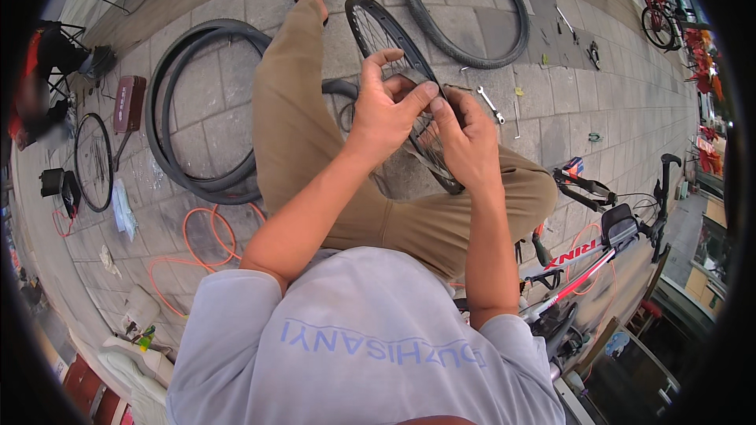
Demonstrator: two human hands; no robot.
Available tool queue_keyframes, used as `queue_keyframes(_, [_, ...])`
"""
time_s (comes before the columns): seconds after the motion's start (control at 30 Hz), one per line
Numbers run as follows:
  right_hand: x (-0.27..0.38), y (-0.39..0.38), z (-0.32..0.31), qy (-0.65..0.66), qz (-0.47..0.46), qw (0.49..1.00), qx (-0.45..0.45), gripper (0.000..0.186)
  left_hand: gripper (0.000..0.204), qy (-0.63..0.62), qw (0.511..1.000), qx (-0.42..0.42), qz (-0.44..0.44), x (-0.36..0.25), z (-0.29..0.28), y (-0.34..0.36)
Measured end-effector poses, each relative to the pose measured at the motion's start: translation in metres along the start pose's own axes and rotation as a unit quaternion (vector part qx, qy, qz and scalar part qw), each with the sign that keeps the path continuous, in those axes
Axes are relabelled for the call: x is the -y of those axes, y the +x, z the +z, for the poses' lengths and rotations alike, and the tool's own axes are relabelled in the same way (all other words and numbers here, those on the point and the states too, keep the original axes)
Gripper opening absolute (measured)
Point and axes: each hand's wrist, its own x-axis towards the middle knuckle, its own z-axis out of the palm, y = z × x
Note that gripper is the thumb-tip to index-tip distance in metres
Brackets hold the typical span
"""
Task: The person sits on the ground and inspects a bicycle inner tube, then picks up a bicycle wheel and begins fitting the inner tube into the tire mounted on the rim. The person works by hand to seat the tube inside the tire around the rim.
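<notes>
Soft grey shirt (346, 386) cloth, printed with blue letters (383, 340), fills my near view; past it I see the left hand (386, 114) and right hand (471, 142), thumbs close together, fingers curled at a black spoked wheel (409, 45) slanting between the legs (293, 86); what they pinch I can't tell. Knobbly rubber tyre (521, 24) beyond; red-lettered bike (579, 279) at right

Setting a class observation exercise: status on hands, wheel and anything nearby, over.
Left hand, right hand: close together at the wheel. Wheel tilted, partly hidden. Wrench on paving, clear of wheel.
</notes>
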Motion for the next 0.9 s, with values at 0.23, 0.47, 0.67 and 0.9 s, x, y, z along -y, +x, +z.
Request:
queue_keyframes(0.23, [-0.027, -0.008, 0.017, 0.125, 0.043, 0.991, -0.036, 0.027, 0.071, 0.099, 0.994, -0.017, 0.031, -0.013, -0.014, 0.009])
queue_keyframes(0.47, [-0.026, -0.013, 0.011, 0.075, -0.014, 0.996, -0.05, 0.026, 0.066, 0.072, 0.989, 0.022, 0.125, -0.041, -0.038, 0.038])
queue_keyframes(0.67, [-0.025, -0.024, 0.008, 0.034, -0.106, 0.992, -0.059, 0.024, 0.065, 0.049, 0.984, 0.07, 0.157, -0.049, -0.044, 0.055])
queue_keyframes(0.9, [-0.023, -0.02, -0.012, 0.051, -0.103, 0.993, 0.013, 0.031, 0.057, 0.023, 0.993, -0.072, 0.088, -0.042, -0.035, 0.056])
